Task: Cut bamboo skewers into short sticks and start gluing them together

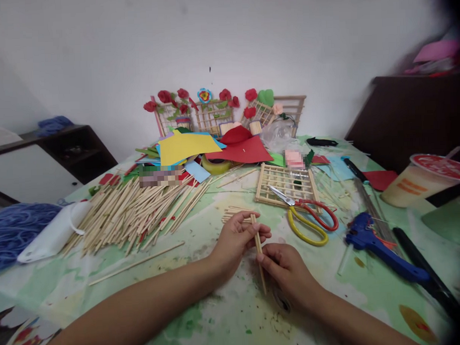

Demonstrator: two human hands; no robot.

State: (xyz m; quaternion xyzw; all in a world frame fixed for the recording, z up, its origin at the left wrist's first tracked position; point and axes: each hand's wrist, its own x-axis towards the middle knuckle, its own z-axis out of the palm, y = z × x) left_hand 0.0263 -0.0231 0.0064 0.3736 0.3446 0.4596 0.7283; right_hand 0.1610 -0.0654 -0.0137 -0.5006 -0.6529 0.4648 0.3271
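Over the middle of the table I hold a couple of thin wooden sticks (263, 279) side by side, tilted with their lower ends toward me. My left hand (232, 240) pinches their upper part between thumb and fingers. Lower down, my right hand (290, 271) is closed on the same sticks, thumb on top. Just behind my left hand lie several short sticks (231, 210), partly hidden by it. A single long stick (137, 263) rests on the tablecloth to the left. A dark round thing under my right hand is mostly covered.
A big pile of sticks (129, 216) spreads at left. Scissors (307, 222) lean on a stick lattice (266, 184); a blue glue gun (383, 247) and a drink cup (415, 183) stand right. Coloured paper (187, 148) and lattices with paper flowers line the back wall.
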